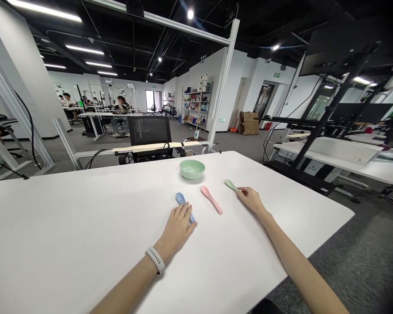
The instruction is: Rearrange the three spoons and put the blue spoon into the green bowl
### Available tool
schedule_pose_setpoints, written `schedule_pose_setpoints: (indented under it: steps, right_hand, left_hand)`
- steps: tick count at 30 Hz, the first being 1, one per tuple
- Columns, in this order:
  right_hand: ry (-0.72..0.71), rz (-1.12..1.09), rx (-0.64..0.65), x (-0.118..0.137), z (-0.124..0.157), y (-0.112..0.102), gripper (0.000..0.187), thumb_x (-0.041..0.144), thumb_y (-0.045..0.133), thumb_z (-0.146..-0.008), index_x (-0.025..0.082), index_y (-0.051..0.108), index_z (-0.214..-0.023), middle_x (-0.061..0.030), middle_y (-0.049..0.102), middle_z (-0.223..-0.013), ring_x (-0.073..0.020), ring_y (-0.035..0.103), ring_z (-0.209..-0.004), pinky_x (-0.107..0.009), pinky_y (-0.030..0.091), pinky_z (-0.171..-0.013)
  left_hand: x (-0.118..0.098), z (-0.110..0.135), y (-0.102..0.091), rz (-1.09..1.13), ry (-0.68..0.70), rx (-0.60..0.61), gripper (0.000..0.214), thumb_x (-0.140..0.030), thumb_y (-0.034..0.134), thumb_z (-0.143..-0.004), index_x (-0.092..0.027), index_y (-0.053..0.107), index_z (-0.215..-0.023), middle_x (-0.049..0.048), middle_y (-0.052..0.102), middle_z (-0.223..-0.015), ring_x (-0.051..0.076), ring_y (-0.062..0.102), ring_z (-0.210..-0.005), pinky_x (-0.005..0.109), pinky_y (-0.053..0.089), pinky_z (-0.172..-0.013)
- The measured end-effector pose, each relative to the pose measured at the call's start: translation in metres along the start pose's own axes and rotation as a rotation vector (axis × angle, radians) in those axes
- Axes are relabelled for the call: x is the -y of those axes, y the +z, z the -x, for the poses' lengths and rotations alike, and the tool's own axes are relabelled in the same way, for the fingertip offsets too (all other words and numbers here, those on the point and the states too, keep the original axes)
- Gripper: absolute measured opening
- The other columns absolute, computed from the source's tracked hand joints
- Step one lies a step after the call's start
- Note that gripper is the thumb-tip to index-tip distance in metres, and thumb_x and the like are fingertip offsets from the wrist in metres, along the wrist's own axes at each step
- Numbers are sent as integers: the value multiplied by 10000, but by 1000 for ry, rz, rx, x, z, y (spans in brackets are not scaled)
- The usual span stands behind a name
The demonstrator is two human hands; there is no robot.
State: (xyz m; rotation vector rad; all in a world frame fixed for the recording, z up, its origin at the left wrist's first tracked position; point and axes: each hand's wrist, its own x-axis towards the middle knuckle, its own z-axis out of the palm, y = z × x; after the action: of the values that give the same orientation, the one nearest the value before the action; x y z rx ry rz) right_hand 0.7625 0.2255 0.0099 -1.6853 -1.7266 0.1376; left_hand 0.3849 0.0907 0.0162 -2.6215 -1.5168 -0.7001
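Observation:
My left hand (177,231) lies over a blue plastic spoon (180,199) on the white table (85,218), hiding its middle, and its fingers appear closed around it. My right hand (250,199) has its fingertips on the handle end of a pale green plastic spoon (231,185). Between my hands, touching neither, lies a pink plastic spoon (211,200). Beyond the spoons, a pale green bowl (192,169) stands upright near the table's far edge, and nothing shows inside it.
A white aluminium frame (224,83) rises past the table's far edge, with a black mesh chair (149,131) behind it. A black stand with a white desk (340,152) stands to the right. Farther back are shelves (196,107) and people seated at desks (118,111).

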Motion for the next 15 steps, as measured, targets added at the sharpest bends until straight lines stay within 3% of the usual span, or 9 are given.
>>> schedule_pose_setpoints:
  steps: [15]
  right_hand:
    - [19, 1, -14, 0, -1, 3, 478, 498, 548, -852, 152, 819, -1040, -92, 726, -877, -236, 638, -786, -348, 499, -812]
  left_hand:
    - [-3, 2, 4, -48, 3, -89, 521, -373, 473, -1008, -130, 505, -1468, 172, 627, -1509, 324, 564, -1407, 543, 472, -1165]
